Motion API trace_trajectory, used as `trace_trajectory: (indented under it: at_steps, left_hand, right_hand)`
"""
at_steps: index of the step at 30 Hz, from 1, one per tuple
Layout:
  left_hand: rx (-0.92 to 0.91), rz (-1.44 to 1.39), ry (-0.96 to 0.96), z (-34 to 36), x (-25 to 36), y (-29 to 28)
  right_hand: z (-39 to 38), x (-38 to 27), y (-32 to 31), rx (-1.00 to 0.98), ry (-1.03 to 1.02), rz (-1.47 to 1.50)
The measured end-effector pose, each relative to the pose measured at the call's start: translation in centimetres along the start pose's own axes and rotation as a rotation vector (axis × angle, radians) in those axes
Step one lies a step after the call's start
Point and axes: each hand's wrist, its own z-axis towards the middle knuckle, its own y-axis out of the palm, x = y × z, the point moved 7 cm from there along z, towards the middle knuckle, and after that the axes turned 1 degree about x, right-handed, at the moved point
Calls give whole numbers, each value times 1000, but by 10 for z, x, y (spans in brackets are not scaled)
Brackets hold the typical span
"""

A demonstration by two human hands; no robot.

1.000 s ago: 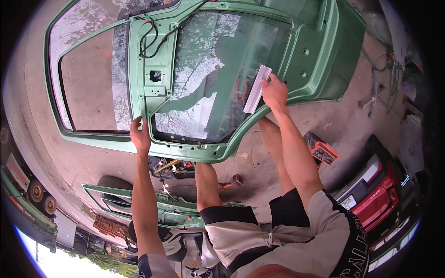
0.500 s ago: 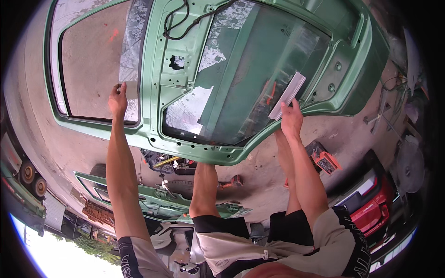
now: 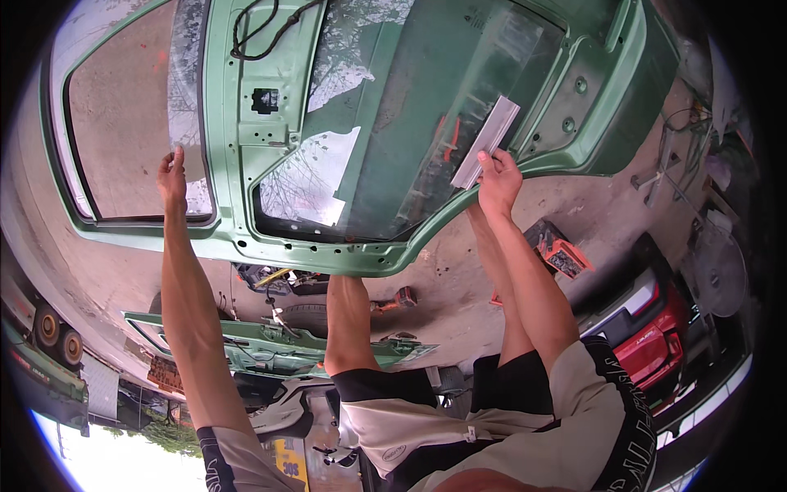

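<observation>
While clamping the lower half of the strip [image 3: 494, 131] in the fingers of the right hand [image 3: 502, 187], slants it lengthwise up-right over the glass [image 3: 393, 139]; well leftward, over the panel [image 3: 328, 257], raises the left hand [image 3: 173, 184], fingers near each other, cannot tell if pinching.

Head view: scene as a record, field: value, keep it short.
left hand: over left window of green panel, grip unclear
right hand: at lower part of pale ridged strip
strip angle: slanted over glass pane; whether attached, unclear
cable: dark, looped, on panel
floor: red-black power tool
</observation>
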Motion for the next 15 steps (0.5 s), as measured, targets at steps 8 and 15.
trace_trajectory:
  at_steps: [8, 15]
  left_hand:
    - [24, 137, 14, -8, 13, 15]
    - [15, 89, 30, -11, 18, 16]
  right_hand:
    - [3, -7, -11, 81, -5, -56]
    - [7, -6, -11, 22, 1, -41]
